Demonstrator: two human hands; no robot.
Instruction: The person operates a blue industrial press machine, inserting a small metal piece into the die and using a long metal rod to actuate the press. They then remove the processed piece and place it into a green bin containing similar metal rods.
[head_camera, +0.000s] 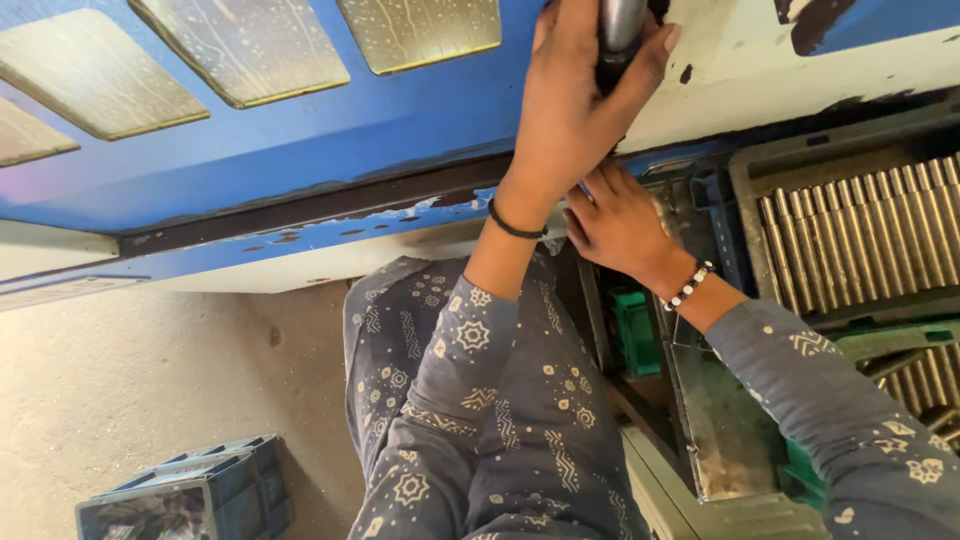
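two hands up at the blue machine (330, 130) | left hand (575, 110) wrapped tight round a metal lever handle (620, 30) far up top, prob for leverage | right hand (620, 225) just under it, fingers curled, can't tell if gripping anything | tray of metal rods (860, 235) on the right, within reach

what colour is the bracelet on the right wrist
White beads with a few dark ones, on the bracelet at the right hand; the head view shows it.

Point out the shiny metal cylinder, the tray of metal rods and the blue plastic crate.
Shiny metal cylinder (620, 25), head view, its bare upper shaft.
Tray of metal rods (870, 235), head view, middle rods.
Blue plastic crate (245, 490), head view, side wall.
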